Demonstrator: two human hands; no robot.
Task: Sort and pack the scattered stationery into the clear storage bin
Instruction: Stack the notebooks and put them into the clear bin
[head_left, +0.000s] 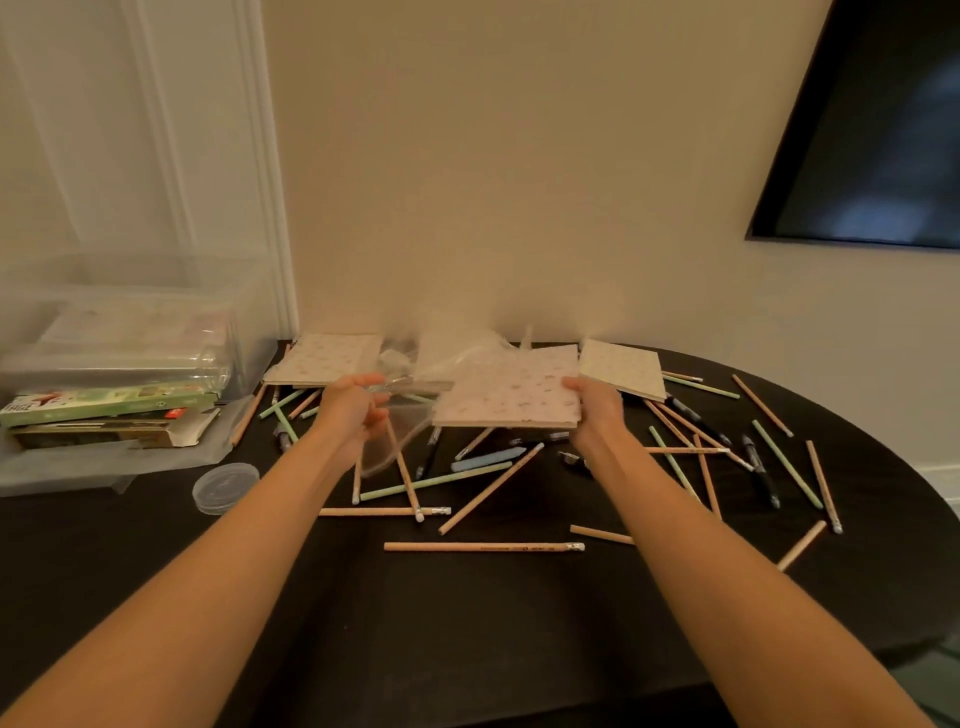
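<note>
The right hand (592, 410) grips the right edge of a dotted notebook (511, 397) held above scattered pencils (483, 546) at the dark table's (467, 649) far middle, the left hand (356, 410) pinches a flimsy clear wrapper (415, 366) (blurred), and the notebook looks light and stiff, best taken by its edges.

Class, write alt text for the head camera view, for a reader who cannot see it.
A person's right grip holds a spotted notebook by its edge over a dark table, and the left grip pinches clear plastic wrap. Pencils and pens lie scattered beneath; a clear storage bin stands at left.
</note>
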